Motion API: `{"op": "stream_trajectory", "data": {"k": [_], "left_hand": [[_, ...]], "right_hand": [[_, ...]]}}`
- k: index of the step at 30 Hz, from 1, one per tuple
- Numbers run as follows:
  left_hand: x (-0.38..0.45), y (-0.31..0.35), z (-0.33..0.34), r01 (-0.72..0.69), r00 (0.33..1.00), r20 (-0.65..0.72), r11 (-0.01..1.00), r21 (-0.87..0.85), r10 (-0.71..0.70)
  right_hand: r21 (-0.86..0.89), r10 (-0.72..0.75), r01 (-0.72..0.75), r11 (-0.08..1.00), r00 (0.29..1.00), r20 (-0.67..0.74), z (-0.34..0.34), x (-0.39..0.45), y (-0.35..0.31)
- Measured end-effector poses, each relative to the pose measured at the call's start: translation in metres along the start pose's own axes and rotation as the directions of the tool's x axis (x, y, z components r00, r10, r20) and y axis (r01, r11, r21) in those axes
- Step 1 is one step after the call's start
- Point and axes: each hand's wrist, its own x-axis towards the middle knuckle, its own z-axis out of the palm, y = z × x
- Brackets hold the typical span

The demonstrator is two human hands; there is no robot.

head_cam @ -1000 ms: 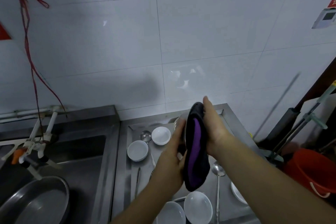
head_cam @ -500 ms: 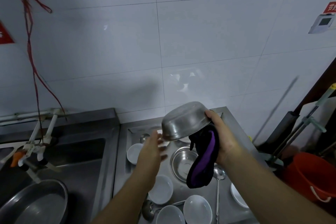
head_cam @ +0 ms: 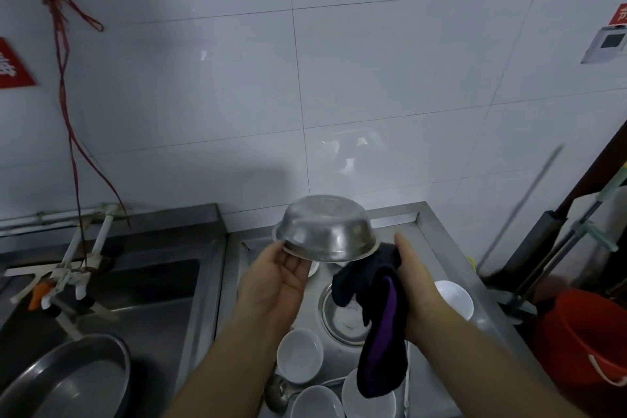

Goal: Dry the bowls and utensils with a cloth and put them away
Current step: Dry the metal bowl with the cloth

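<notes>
Above the back half of the stainless steel worktop (head_cam: pixel 437 241), a round stainless steel bowl (head_cam: pixel 326 229) is held upside down in the air, tilted slightly, clear of everything below. The left hand (head_cam: pixel 274 278) supports its left rim from beneath, palm up, fingers loosely curved against the edge. The right hand (head_cam: pixel 412 285) grips a black and purple cloth (head_cam: pixel 381 329) against the bowl's right rim; the cloth hangs down over the dishes. Directly under the bowl a second steel bowl (head_cam: pixel 342 316) sits upright on the worktop. White ceramic bowls lie around it: one (head_cam: pixel 300 355) toward the front left, two (head_cam: pixel 317 402) at the front edge, one (head_cam: pixel 456 299) near the right edge. The worktop's raised back rim meets the white tiled wall (head_cam: pixel 373 78). Past the left edge lies a steel sink (head_cam: pixel 152 282) holding a large metal basin (head_cam: pixel 68 380). Beyond the right edge stands a red bucket (head_cam: pixel 583 339).
</notes>
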Motion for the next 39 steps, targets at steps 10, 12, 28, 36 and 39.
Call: {"op": "stream_trajectory", "data": {"k": [10, 12, 28, 36, 39], "left_hand": [[0.001, -0.017, 0.019, -0.172, 0.985, 0.096, 0.846, 0.504, 0.143], [-0.006, -0.028, 0.025, -0.222, 0.973, 0.189, 0.768, 0.601, 0.133], [-0.029, -0.030, 0.036, -0.241, 0.915, 0.404, 0.803, 0.546, 0.000], [-0.035, -0.033, 0.044, -0.320, 0.912, 0.395, 0.789, 0.525, 0.107], [-0.034, -0.032, 0.046, -0.363, 0.901, 0.403, 0.784, 0.503, 0.160]], "right_hand": [[-0.010, -0.231, 0.233, 0.972, 0.966, 0.116, -0.003, 0.003, -0.049], [-0.212, -0.324, 0.361, 0.908, 0.927, 0.189, 0.011, -0.003, -0.053], [-0.579, -0.644, 0.776, 0.249, 0.580, 0.500, 0.013, 0.000, -0.052], [-0.246, -0.301, 0.295, 0.923, 0.954, 0.014, 0.015, 0.015, -0.058], [-0.129, -0.176, 0.169, 0.977, 0.983, -0.044, 0.016, 0.013, -0.048]]}}
